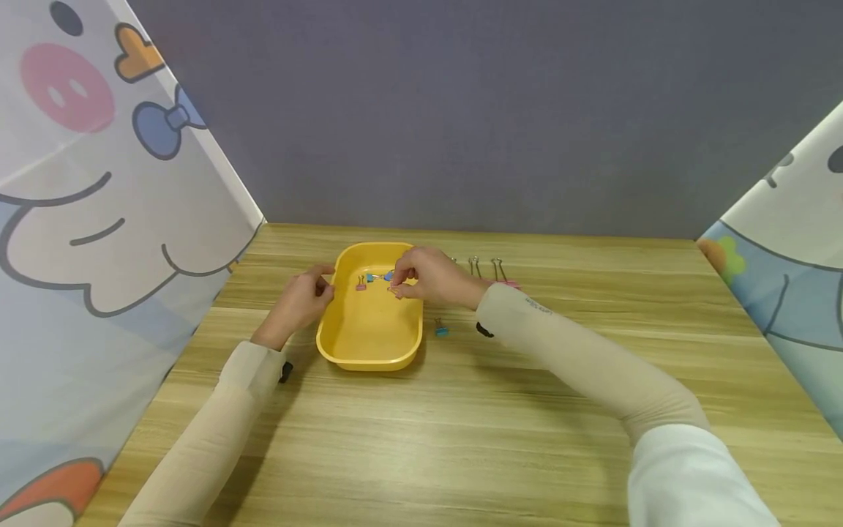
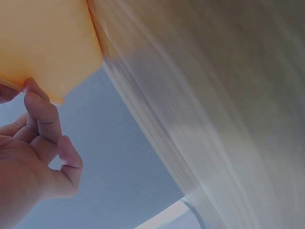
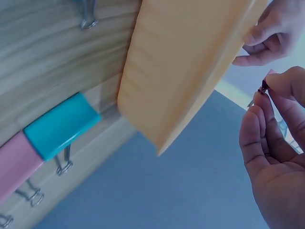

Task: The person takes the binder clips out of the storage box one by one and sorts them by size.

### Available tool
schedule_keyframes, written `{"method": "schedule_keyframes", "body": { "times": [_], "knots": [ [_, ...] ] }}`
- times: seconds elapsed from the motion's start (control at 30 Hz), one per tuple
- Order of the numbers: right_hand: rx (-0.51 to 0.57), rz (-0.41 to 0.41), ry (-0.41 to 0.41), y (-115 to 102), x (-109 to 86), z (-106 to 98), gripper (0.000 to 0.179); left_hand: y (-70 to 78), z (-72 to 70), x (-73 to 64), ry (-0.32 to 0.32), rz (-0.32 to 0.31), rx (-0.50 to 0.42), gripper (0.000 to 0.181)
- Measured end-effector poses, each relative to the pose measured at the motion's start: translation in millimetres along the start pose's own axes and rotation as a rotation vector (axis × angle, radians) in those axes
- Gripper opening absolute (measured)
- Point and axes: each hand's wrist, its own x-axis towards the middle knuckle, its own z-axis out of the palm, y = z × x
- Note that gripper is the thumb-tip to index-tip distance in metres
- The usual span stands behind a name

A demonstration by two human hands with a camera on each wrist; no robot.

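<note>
A yellow tray (image 1: 369,362) stands on the table, and my left hand (image 1: 299,304) grips its left rim between thumb and fingers. Over the tray's right side, my right hand (image 1: 435,278) pinches a small pink binder clip (image 1: 394,292); in the right wrist view that clip (image 3: 264,87) shows dark between thumb and fingertips. Inside the tray lie another small pink binder clip (image 1: 361,285), a teal binder clip (image 1: 371,278) and a blue binder clip (image 1: 388,276), the blue one close to my right fingertips.
A small teal binder clip (image 1: 441,331) lies on the table right of the tray. Larger clips, a teal one (image 3: 62,125) and a pink one (image 3: 16,162), lie in a row beyond my right wrist. A grey partition (image 1: 421,117) stands along the table's back edge.
</note>
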Motion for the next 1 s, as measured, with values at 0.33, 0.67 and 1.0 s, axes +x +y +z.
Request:
{"method": "schedule_keyframes", "body": {
  "times": [0.33, 0.67, 1.0],
  "knots": [
    [-0.027, 0.019, 0.078, 9.4, -32.2, -13.9, 0.005, 1.1, -0.9, -0.9, 0.000, 0.006, 0.003, 0.038],
    [-0.042, 0.012, 0.013, 35.7, -65.3, -6.4, 0.009, 0.6, -1.1, 0.4, -0.005, -0.003, -0.003, 0.039],
    [-0.006, -0.023, -0.089, 55.4, -85.6, 15.7, 0.002, 0.7, -1.7, 1.4, 0.003, 0.004, -0.006, 0.038]
  ]
}}
